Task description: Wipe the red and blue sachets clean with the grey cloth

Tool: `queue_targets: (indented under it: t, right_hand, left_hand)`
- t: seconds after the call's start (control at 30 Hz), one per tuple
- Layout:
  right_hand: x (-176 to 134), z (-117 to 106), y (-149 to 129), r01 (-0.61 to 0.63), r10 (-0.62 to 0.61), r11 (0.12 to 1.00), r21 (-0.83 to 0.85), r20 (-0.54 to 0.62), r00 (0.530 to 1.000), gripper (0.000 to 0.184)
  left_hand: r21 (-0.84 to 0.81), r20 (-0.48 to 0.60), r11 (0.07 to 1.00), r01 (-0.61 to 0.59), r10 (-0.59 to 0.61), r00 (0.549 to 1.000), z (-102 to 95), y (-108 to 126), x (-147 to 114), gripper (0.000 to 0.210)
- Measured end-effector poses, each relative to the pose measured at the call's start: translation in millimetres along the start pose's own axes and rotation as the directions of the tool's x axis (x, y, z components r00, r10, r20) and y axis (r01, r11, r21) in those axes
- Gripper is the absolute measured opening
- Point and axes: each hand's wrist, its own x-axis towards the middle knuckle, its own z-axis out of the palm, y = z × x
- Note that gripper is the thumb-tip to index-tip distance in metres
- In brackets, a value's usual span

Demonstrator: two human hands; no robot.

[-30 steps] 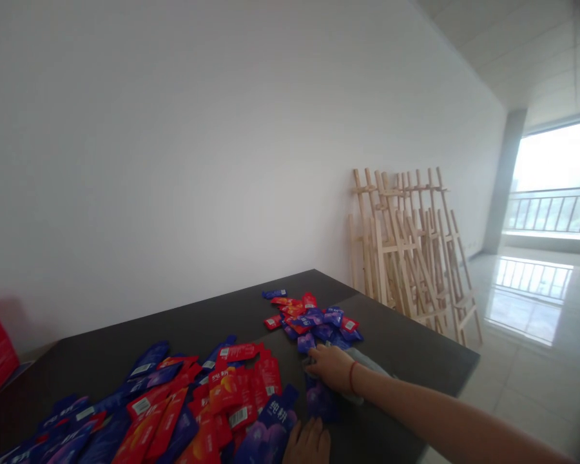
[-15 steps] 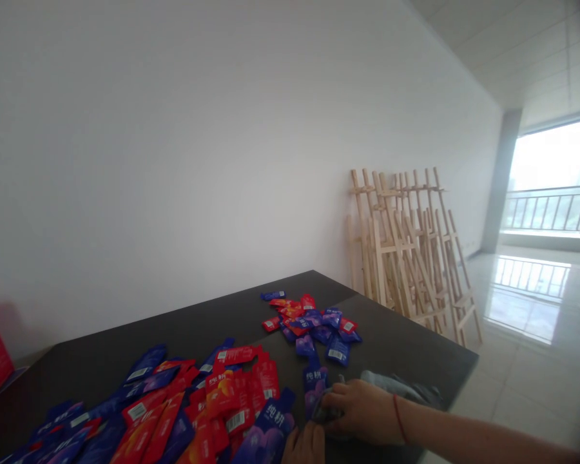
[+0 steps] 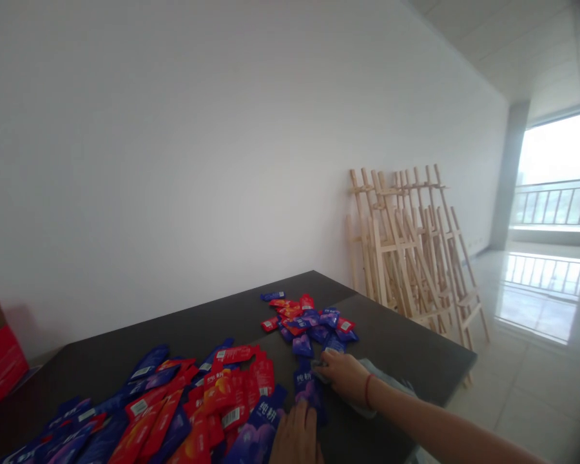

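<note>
A purple-blue pouch (image 3: 305,383) with white lettering lies on the dark table, spout end pointing away. My left hand (image 3: 297,433) rests on its near end, fingers stretched out; the thumb is hidden. At the pouch's upper right, my right hand (image 3: 343,372), with a red string at the wrist, has its fingers closed round a grey cloth (image 3: 367,412). The cloth's tip touches or lies just beside the pouch, and the rest trails under my wrist. Left of my left hand spreads a pile of red pouches (image 3: 220,390) and purple-blue pouches (image 3: 256,428).
A smaller group of red and purple-blue pouches (image 3: 302,346) lies farther back on the table (image 3: 391,328). A red box (image 3: 2,364) stands at the far left. Wooden easels (image 3: 401,251) lean against the white wall beyond the table's right edge.
My right hand has moved away from me with the cloth, toward the pouch's far end. My left hand has come further into view, its fingers now stretched over the near end.
</note>
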Motion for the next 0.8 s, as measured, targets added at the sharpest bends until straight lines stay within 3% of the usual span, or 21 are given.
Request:
queue_targets:
  t: [0.13, 0.23, 0.33, 0.43, 0.53, 0.6, 0.7, 0.8]
  right_hand:
    - [-25, 4, 4, 0.074, -0.071, 0.991, 0.116, -0.026, 0.997, 0.052]
    - [-39, 7, 6, -0.01, 0.035, 0.967, 0.253, -0.094, 0.995, 0.059]
    - [-45, 9, 6, -0.098, 0.166, 0.926, 0.364, -0.162, 0.973, 0.063]
    - [-46, 10, 4, -0.11, 0.21, 0.901, 0.42, -0.201, 0.957, 0.062]
    - [-47, 10, 3, -0.097, 0.211, 0.895, 0.436, -0.22, 0.952, 0.063]
    - [-48, 10, 2, -0.079, 0.195, 0.895, 0.438, -0.228, 0.954, 0.063]
    - [-47, 11, 4, -0.063, 0.178, 0.898, 0.435, -0.231, 0.957, 0.062]
    - [-46, 11, 8, -0.057, 0.167, 0.905, 0.421, -0.228, 0.959, 0.06]
  left_hand:
    - [0.141, 0.154, 0.985, 0.103, -0.125, 0.98, -31.3, 25, 24, 0.062]
    - [0.227, 0.178, 0.966, 0.125, -0.167, 0.97, -50.8, 39, 39, 0.051]
    - [0.246, 0.178, 0.962, 0.119, -0.165, 0.97, -63.3, 41, 47, 0.067]
    - [0.107, 0.14, 0.979, 0.173, -0.187, 0.972, -68.9, 38, 51, 0.074]
    - [-0.159, 0.073, 0.954, 0.253, -0.244, 0.967, -63.4, 40, 53, 0.077]
    - [-0.244, 0.057, 0.925, 0.291, -0.286, 0.957, -51.8, 41, 49, 0.076]
    - [-0.185, 0.005, 0.94, 0.286, -0.291, 0.957, -25.3, 34, 30, 0.074]
    - [-0.019, -0.162, 0.995, 0.099, -0.101, 0.982, 4.2, 17, -2, 0.07]
